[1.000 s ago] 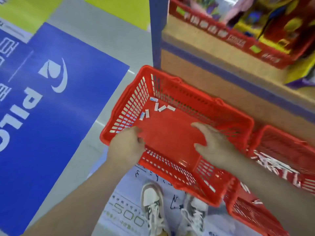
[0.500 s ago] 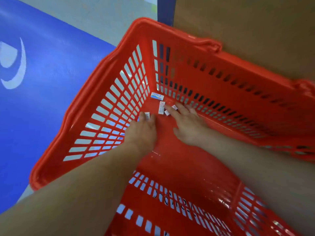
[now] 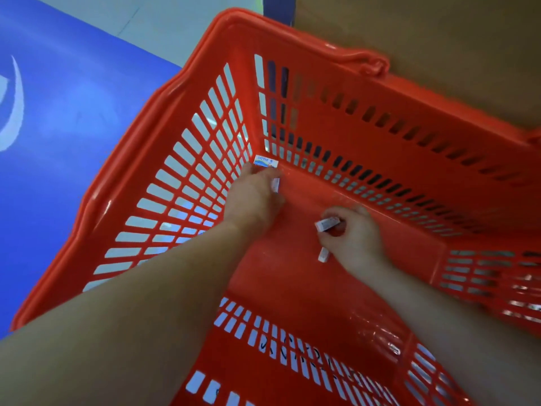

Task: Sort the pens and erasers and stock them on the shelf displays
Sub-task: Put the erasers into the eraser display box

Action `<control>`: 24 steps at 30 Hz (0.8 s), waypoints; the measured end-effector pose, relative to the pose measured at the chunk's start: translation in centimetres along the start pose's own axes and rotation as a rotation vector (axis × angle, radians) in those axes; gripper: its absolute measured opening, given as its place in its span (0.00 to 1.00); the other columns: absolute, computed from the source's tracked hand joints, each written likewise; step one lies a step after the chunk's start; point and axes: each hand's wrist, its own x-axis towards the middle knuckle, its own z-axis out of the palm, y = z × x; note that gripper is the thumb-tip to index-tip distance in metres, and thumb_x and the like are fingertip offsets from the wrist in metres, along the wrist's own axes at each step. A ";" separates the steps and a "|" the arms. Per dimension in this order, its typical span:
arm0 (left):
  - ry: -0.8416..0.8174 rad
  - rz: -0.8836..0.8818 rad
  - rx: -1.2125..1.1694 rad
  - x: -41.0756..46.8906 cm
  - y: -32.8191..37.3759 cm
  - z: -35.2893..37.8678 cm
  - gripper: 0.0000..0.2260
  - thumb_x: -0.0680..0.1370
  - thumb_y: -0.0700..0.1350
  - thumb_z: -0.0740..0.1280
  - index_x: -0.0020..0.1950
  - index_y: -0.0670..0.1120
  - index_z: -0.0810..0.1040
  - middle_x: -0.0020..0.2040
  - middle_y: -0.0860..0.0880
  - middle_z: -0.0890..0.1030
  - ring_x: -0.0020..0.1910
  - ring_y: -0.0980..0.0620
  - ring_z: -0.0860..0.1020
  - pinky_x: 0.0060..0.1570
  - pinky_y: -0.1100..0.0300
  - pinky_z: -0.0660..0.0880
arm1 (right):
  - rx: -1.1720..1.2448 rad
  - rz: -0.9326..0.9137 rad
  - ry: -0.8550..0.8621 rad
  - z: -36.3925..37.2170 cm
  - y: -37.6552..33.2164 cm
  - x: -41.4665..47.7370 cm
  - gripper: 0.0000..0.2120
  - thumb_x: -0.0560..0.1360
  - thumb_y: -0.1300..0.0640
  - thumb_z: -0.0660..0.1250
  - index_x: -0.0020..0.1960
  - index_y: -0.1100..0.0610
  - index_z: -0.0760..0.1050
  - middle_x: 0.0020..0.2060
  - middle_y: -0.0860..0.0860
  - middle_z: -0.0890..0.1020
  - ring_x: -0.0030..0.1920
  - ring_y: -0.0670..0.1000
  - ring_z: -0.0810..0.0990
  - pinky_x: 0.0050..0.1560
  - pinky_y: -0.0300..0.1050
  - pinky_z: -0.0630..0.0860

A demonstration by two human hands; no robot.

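Deep in the red basket (image 3: 351,118), left hand (image 3: 251,200) pinches one eraser (image 3: 275,184), right hand (image 3: 355,243) grips another eraser (image 3: 327,224).

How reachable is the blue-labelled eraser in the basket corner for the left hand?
Probably yes: the left hand is beside the blue-labelled eraser, nothing between them, though it seems to hold a white eraser.

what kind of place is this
Most likely a shop, perhaps its stationery aisle: a red plastic shopping basket stands on the floor, small packaged erasers lie in it, and a blue printed floor graphic lies beside it.
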 end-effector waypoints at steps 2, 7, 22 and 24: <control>-0.024 0.074 0.070 0.8 0.2 1.1 0.18 0.72 0.46 0.67 0.62 0.52 0.76 0.62 0.45 0.71 0.55 0.43 0.76 0.57 0.54 0.72 | 0.419 0.241 -0.062 -1.1 -0.9 0.0 0.11 0.67 0.65 0.74 0.43 0.50 0.79 0.40 0.54 0.83 0.38 0.53 0.83 0.44 0.45 0.79; -0.038 0.013 0.168 1.0 1.8 2.0 0.03 0.72 0.43 0.67 0.44 0.49 0.75 0.54 0.47 0.75 0.49 0.45 0.77 0.47 0.56 0.71 | 1.166 0.608 -0.395 -4.5 -2.7 -0.7 0.11 0.71 0.70 0.64 0.50 0.60 0.78 0.43 0.57 0.82 0.40 0.51 0.80 0.33 0.39 0.78; -0.372 -0.615 -1.525 -15.9 13.5 -16.3 0.09 0.76 0.42 0.60 0.39 0.50 0.77 0.35 0.48 0.79 0.25 0.54 0.72 0.26 0.67 0.68 | 1.356 0.645 -0.559 -17.6 -15.2 -11.0 0.09 0.62 0.53 0.64 0.39 0.56 0.78 0.35 0.55 0.83 0.31 0.52 0.82 0.22 0.36 0.73; -0.339 -0.600 -1.534 -18.5 15.9 -19.6 0.10 0.78 0.43 0.59 0.41 0.49 0.78 0.31 0.47 0.78 0.24 0.54 0.72 0.25 0.67 0.68 | 1.174 0.598 -0.512 -20.0 -17.9 -13.2 0.09 0.70 0.49 0.63 0.38 0.54 0.76 0.33 0.53 0.82 0.29 0.49 0.80 0.20 0.34 0.70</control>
